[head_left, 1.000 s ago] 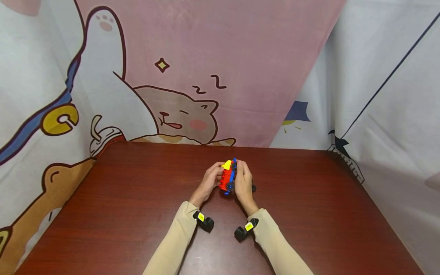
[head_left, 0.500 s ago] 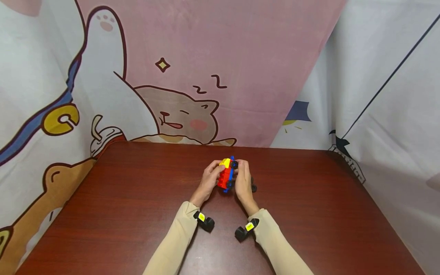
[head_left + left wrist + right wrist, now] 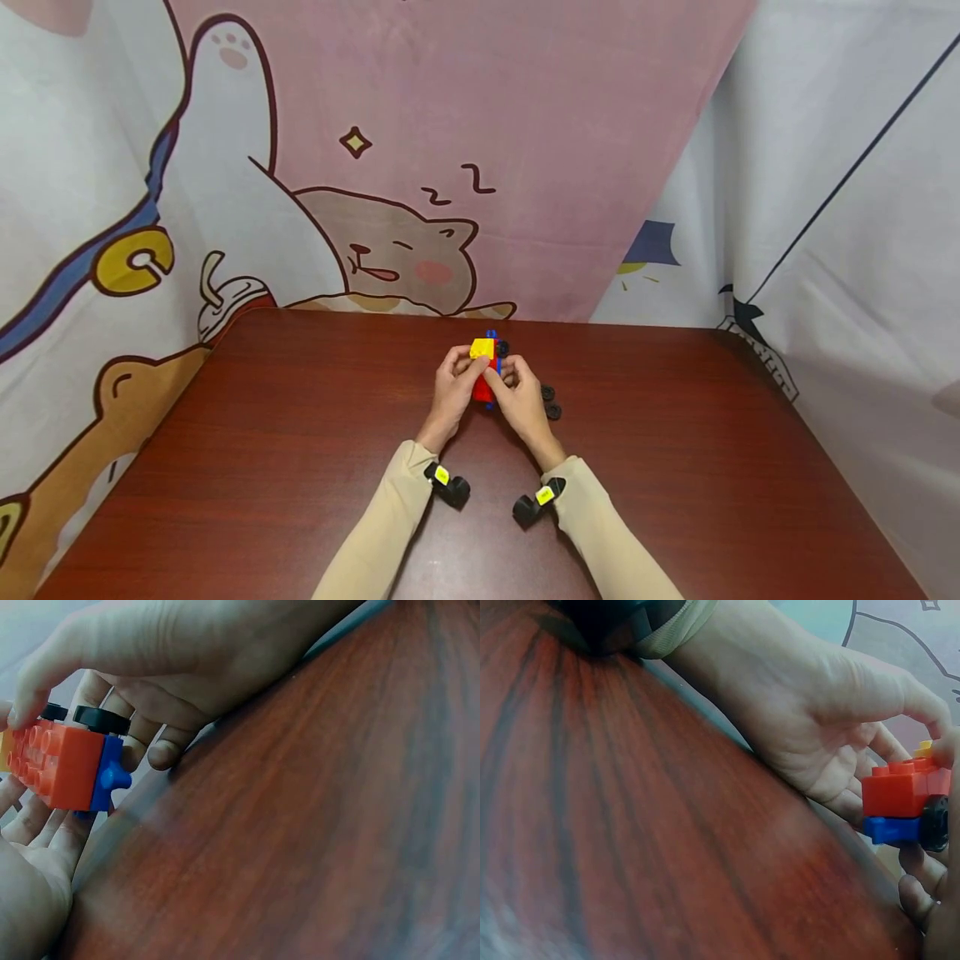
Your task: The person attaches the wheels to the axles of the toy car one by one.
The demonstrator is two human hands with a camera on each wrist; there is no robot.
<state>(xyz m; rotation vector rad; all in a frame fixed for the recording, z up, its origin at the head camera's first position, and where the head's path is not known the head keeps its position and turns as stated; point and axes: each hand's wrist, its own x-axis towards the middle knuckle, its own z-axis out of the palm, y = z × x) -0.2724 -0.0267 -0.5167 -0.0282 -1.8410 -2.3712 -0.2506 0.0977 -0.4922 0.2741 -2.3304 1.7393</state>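
A toy car of building blocks, red in the body (image 3: 483, 390) with a yellow block (image 3: 482, 347) at the far end and a blue chassis (image 3: 111, 774), is held between both hands above the table. My left hand (image 3: 450, 394) grips its left side, thumb over the top. My right hand (image 3: 527, 406) holds the right side, thumb on the red part and fingers curled by the wheels. One black wheel (image 3: 503, 349) shows at the far right corner; another black wheel (image 3: 103, 720) appears near the rear in the left wrist view. Fingers hide much of the car's middle.
Two loose black wheels, a farther wheel (image 3: 548, 392) and a nearer wheel (image 3: 553, 411), lie on the brown table (image 3: 300, 467) just right of my right hand. A printed cloth (image 3: 540, 125) hangs behind the table's back edge.
The car has shifted slightly left and away from me and turned, so its top shows more. My right hand, earlier lying along its side, now has its thumb on the car.
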